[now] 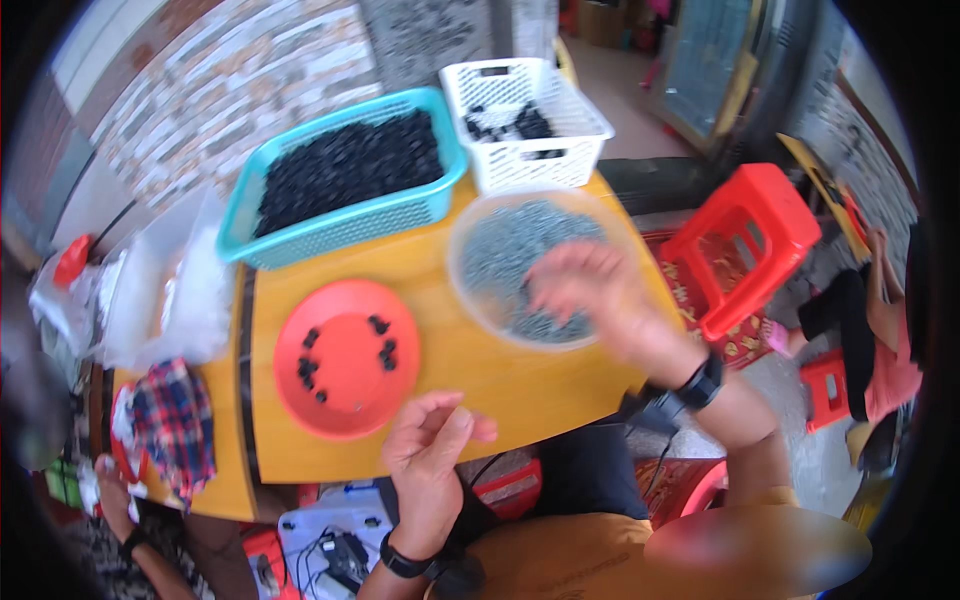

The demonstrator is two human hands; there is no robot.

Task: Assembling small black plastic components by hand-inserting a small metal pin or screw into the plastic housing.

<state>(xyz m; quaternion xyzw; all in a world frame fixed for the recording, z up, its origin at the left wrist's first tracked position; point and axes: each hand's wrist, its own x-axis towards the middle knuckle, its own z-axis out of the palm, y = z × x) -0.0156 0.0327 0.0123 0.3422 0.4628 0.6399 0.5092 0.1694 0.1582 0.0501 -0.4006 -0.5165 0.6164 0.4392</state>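
My right hand [590, 290], blurred by motion, is over a round translucent tub [458, 280] of small grey metal pieces, perhaps screws [515, 240]. Its fingers look spread, and a dark spot by the fingertips is too unclear to name. My left hand [435, 440] hovers at the table's front edge, thumb against curled fingers; whatever lies between them is hidden. Just beyond it sits a round red plate [345, 350] with several small black parts [307, 370] in two loose groups along its left and right sides.
At the back are a teal basket [340, 222] heaped with black parts and a white basket [530, 165] holding fewer. Left are a clear plastic bin [190, 300] and plaid cloth [175, 425]; another person's hand [115, 495] is near them. A red stool [750, 240] stands right.
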